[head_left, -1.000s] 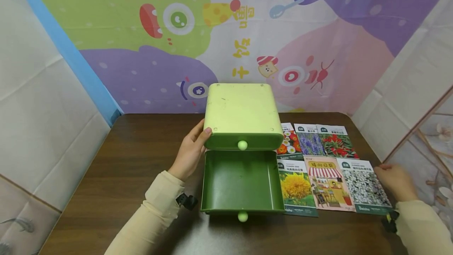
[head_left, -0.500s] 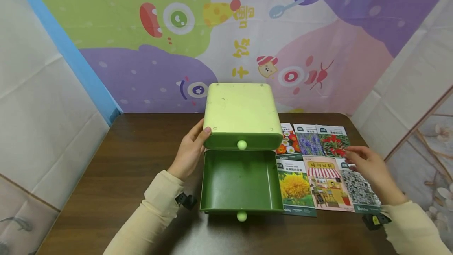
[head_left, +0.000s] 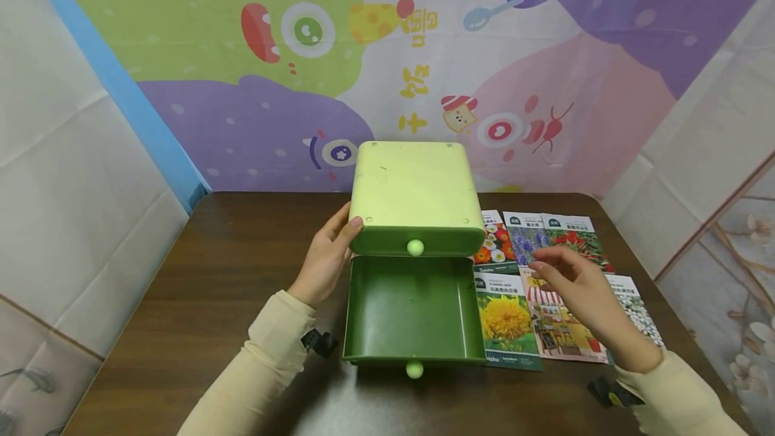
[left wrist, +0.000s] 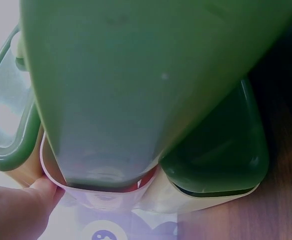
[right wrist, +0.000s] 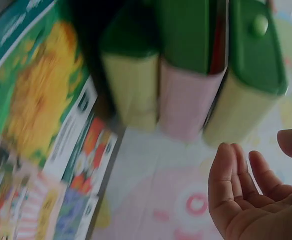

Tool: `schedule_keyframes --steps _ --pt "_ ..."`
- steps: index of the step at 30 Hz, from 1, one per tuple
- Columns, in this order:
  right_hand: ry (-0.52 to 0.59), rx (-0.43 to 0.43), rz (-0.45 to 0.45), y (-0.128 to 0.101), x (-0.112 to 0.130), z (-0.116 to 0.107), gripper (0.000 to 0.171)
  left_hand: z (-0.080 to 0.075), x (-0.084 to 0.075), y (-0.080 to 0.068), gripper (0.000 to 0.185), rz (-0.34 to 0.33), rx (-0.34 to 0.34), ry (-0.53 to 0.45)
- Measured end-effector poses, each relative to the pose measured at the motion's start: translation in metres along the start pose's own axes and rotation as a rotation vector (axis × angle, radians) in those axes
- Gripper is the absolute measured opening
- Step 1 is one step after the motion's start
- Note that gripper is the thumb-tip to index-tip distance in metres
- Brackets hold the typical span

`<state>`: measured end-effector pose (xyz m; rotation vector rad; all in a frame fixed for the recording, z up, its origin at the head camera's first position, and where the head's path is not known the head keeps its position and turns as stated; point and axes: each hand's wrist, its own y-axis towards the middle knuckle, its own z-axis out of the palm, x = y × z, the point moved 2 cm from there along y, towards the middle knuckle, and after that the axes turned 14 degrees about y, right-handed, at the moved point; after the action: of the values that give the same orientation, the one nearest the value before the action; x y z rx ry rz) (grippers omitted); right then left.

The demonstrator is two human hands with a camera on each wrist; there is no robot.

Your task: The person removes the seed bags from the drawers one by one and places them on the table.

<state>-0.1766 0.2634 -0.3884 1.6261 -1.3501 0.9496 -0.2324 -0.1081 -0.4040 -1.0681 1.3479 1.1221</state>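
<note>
A small storage unit (head_left: 414, 184) with a pale yellow top stands on the table, its tiers stacked. Its top drawer (head_left: 387, 242) is pushed in, while a dark green drawer (head_left: 412, 308) below is pulled out, with nothing visible inside. My left hand (head_left: 323, 258) holds the unit's left front side, thumb at the corner; its other fingers are mostly hidden. My right hand (head_left: 584, 295) hovers over the flower seed packets with loosely bent fingers and holds nothing. Below it lie a shopfront-picture packet (head_left: 569, 342) and a white-flower packet (head_left: 638, 311), both partly covered.
Left of the right hand lies a yellow sunflower packet (head_left: 508, 321). Behind it are red poppy (head_left: 493, 241), purple flower (head_left: 525, 237) and red flower (head_left: 575, 234) packets. A cartoon cloth (head_left: 242, 126) hangs at the table's (head_left: 200, 301) back edge.
My right hand has moved left from the table's right edge, across the white-flower packet, to above the shopfront packet. My left hand and the storage unit have stayed put.
</note>
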Motion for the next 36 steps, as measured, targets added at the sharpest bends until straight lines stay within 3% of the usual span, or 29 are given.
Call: schedule_keyframes --steps 10,17,21,25,30,36 --pt "0.148 0.205 -0.075 -0.020 0.032 0.048 0.021 0.000 0.001 0.001 0.061 0.007 0.003 -0.005" --pt "0.177 0.413 -0.064 -0.034 0.040 0.074 0.015 0.000 0.001 0.002 0.062 0.006 0.008 -0.008" --pt "0.197 0.554 -0.142 -0.041 0.041 0.087 0.012 0.000 0.001 0.002 0.062 0.014 0.014 -0.003" --pt "0.199 0.637 -0.196 -0.048 0.040 0.098 0.013 0.000 0.000 0.001 0.061 0.019 0.017 0.001" --pt "0.185 0.723 -0.180 -0.057 0.035 0.108 0.017 0.000 0.000 0.001 0.062 0.013 0.015 0.007" --pt "0.196 0.844 -0.089 -0.065 0.016 0.125 0.028 0.000 0.000 0.000 0.063 0.001 0.015 0.018"
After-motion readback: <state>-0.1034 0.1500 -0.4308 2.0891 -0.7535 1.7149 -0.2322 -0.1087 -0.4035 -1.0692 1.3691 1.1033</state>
